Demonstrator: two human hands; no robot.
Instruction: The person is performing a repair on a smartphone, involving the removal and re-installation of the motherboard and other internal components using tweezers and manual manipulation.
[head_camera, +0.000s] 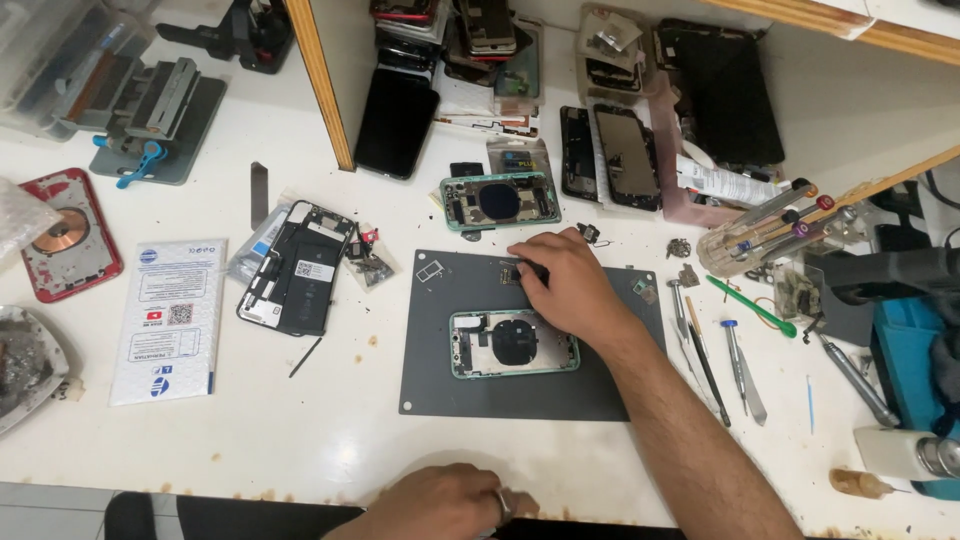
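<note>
Right grip (562, 283) pinching shut on a small dark part (522, 272) over the grey mat (440, 380), just above the green phone shell (513, 343). Left grip (440, 503) curling loosely, holding nothing, at the white worktop (300, 430) edge. Lying leftward: white rectangular packet (168, 320) bearing blue and red labels.

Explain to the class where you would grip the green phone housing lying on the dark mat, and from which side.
Grip the green phone housing by its long edges, from above: it lies flat, open side up. Its near edge is free; the right hand crowds the far right corner.
</note>
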